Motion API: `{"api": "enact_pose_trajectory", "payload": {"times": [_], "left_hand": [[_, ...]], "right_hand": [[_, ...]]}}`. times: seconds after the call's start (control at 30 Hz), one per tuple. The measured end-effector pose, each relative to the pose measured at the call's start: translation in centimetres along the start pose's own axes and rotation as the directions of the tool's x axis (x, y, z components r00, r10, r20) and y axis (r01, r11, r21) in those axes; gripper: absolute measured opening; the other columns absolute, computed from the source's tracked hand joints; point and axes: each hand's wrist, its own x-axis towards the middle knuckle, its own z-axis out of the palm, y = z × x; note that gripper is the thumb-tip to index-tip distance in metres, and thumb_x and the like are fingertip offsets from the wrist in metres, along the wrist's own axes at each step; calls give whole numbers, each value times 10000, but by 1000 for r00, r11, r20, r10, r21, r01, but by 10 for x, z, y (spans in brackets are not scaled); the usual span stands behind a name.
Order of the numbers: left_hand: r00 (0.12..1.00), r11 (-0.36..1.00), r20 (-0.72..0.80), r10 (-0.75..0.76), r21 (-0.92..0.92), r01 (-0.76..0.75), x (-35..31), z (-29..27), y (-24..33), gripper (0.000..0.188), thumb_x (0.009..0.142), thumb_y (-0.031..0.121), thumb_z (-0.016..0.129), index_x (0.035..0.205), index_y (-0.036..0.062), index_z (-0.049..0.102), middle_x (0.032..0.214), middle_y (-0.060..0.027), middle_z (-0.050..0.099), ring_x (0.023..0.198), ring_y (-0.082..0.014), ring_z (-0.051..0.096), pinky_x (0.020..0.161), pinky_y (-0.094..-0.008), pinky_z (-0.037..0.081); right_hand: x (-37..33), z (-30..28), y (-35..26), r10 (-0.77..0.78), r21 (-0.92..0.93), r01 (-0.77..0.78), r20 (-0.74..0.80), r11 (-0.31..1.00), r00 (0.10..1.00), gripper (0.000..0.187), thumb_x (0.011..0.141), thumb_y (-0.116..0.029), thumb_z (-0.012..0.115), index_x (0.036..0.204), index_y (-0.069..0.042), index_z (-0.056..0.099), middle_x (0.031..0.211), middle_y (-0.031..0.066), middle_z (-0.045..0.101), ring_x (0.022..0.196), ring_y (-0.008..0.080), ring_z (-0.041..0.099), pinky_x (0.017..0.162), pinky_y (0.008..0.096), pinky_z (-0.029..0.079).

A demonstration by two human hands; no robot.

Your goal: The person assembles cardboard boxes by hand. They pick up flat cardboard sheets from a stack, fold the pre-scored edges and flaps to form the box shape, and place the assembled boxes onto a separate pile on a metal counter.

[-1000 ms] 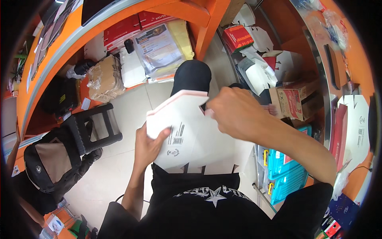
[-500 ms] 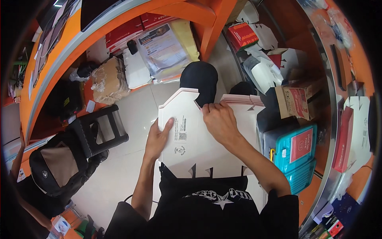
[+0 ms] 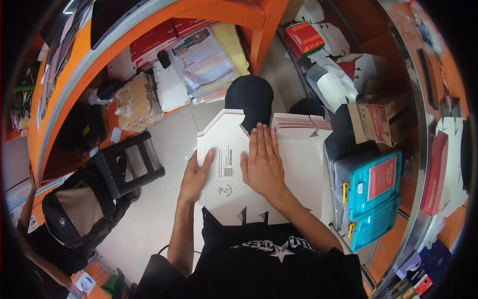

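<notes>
A stack of flat white cardboard box blanks [image 3: 226, 199] lies across my lap, with slots along the near edge and small black print on top. Its layered edges [image 3: 298, 122] show at the far right of the stack. My left hand [image 3: 195, 174] grips the left edge, thumb on the top face and fingers out of sight beneath. Flat on the top blank rests my right hand [image 3: 264, 162], fingers stretched forward toward the notch at the far edge. It holds nothing.
Beside the stack on the right stands a teal-lidded plastic box [image 3: 373, 182]; an open brown carton [image 3: 373, 122] is behind it. To the left are a black step stool [image 3: 124, 169] and a backpack [image 3: 79, 209]. Another person's arm [image 3: 47, 269] shows at the far left.
My right hand has gone from curled fingers at the notch to lying flat on the top blank, and its forearm has drawn inward. My left hand keeps its hold.
</notes>
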Motion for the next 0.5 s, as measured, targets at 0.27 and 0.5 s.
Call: {"api": "enact_pose_trajectory", "payload": {"times": [0.27,0.5], "left_hand": [[997,991,17,-77,-113,78,-2,-6,0,504,1000,315,578,1354,-31,484,1160,-135,656,1017,-166,659,841,-276,535],[999,998,43,32,-60,-29,6,-4,5,506,974,224,624,1388,-15,458,1248,-147,618,1087,-187,629,901,-290,517]], "right_hand": [[-14,3,-8,116,332,-145,108,932,987,810,923,-387,562,1447,155,266,1574,299,165,1480,400,169,1205,476,134],[-11,0,2,104,320,-135,111,938,988,824,928,-433,543,1465,127,265,1597,252,154,1499,364,123,1193,540,105]]}}
